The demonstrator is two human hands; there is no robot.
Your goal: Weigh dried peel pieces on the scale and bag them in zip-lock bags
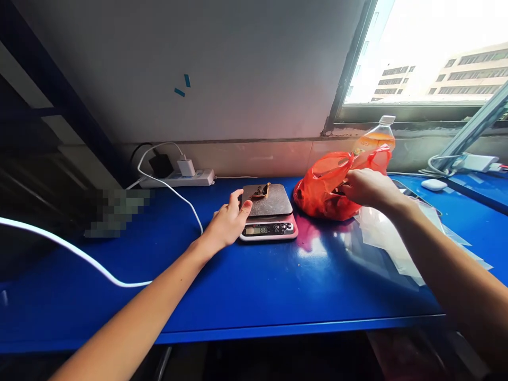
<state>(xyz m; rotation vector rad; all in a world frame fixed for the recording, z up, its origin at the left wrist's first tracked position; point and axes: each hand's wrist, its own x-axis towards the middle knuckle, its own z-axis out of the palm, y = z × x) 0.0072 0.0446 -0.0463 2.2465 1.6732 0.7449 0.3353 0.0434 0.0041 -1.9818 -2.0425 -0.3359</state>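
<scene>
My left hand rests against the left edge of a small digital kitchen scale, thumb and fingers apart. On the scale's dark plate lies a curled brown dry piece with dark crumbly bits in it. The display is lit, but its digits are too small to read surely. At the mouth of a red plastic bag, to the right of the scale, is my right hand. Its fingers are curled and reach in among the folds; dark bits show near the fingertips, and what they pinch is hidden.
Behind the bag stands a bottle of orange drink. Clear plastic bags lie under my right forearm, near a phone and a white case. A power strip with a charger and white cable sits at the wall.
</scene>
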